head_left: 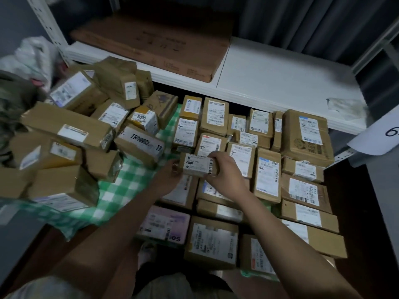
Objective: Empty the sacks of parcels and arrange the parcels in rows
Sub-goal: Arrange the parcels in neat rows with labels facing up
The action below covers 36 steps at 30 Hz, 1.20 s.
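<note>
Both forearms come in from the near edge. Left hand and right hand grip one small parcel between them, one hand on each short end, fingers curled round it, label up. Its long axis runs left-right. It's held above the rows of parcels, over their left side, just beside the green checked cloth. Loose pile of parcels sits on that cloth to the left, not yet sorted. Sack is bunched at far left behind the pile. Rows look packed tight on the right and far side, up to the white shelf. Open room is mainly bare cloth between pile and rows, directly under the held parcel, so probably it goes straight down there. Left hand is nearer the pile for the next pick.
</note>
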{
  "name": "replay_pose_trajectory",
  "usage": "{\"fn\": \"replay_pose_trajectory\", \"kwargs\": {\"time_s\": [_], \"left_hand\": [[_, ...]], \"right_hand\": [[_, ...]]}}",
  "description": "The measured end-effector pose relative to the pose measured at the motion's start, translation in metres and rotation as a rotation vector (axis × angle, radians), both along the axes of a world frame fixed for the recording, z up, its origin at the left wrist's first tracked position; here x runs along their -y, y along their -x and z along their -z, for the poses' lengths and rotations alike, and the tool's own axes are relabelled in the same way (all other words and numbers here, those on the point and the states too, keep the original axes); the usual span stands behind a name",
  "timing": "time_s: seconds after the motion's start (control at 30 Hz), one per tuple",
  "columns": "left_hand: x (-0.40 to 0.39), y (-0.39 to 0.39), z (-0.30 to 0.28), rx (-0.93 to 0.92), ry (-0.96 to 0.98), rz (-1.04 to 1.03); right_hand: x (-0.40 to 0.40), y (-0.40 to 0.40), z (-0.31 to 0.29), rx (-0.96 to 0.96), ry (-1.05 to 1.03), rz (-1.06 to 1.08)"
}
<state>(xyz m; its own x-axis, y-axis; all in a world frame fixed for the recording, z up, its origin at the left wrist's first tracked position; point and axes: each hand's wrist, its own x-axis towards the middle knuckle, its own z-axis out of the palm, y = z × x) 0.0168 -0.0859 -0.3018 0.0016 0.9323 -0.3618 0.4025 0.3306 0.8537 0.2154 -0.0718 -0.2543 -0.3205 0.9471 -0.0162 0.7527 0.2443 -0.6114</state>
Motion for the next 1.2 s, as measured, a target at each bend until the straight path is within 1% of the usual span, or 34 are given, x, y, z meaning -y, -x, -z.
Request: {"fn": "replay_pose_trajectory", "kwargs": {"time_s": [0.07,0.17,0.23,0.27,0.33,0.43,0.5,0.57,0.6,0.67,0.73,0.8,0.9,0.93,1.03,1.2], "left_hand": [[-0.005,0.026,-0.004,-0.08,-0.06,0.053],[-0.02,0.066,-0.002,-0.465,-0.226,0.178],[-0.036,0.089,0.003,-0.641,-0.22,0.294],[-0.041,0.092,0.004,-0.677,-0.227,0.338],[-0.055,0.103,0.002,-0.692,-0.246,0.426],[-0.07,0.108,-0.004,-0.73,-0.172,0.57],[-0.074,0.11,-0.003,-0.796,-0.126,0.662],[-0.086,0.116,0.002,-0.848,-0.119,0.757],[-0.089,0.119,0.005,-0.863,-0.119,0.772],[-0.095,0.123,0.008,-0.887,-0.13,0.742],[-0.101,0.126,0.01,-0.924,-0.192,0.666],[-0.105,0.129,0.014,-0.945,-0.248,0.602],[-0.107,0.129,0.015,-0.962,-0.249,0.552],[-0.108,0.128,0.015,-0.972,-0.246,0.544],[-0.111,0.125,0.013,-0.992,-0.222,0.533],[-0.112,0.122,0.008,-0.992,-0.155,0.516]], "right_hand": [[-0.007,0.027,0.001,0.071,-0.017,0.03],[-0.021,0.062,0.004,0.179,-0.063,0.15],[-0.032,0.085,0.007,0.209,-0.046,0.25],[-0.037,0.088,0.008,0.212,-0.029,0.277],[-0.048,0.102,0.013,0.201,0.007,0.333],[-0.063,0.113,0.016,0.153,0.072,0.415],[-0.068,0.115,0.015,0.144,0.105,0.43],[-0.077,0.118,0.015,0.132,0.164,0.447],[-0.079,0.118,0.016,0.11,0.198,0.444],[-0.079,0.116,0.019,0.08,0.261,0.416],[-0.08,0.114,0.026,0.084,0.299,0.388],[-0.081,0.113,0.031,0.117,0.319,0.35],[-0.085,0.116,0.036,0.172,0.313,0.316],[-0.086,0.118,0.039,0.213,0.296,0.289],[-0.09,0.124,0.042,0.422,0.263,0.197],[-0.097,0.137,0.048,0.64,0.272,0.096]]}}
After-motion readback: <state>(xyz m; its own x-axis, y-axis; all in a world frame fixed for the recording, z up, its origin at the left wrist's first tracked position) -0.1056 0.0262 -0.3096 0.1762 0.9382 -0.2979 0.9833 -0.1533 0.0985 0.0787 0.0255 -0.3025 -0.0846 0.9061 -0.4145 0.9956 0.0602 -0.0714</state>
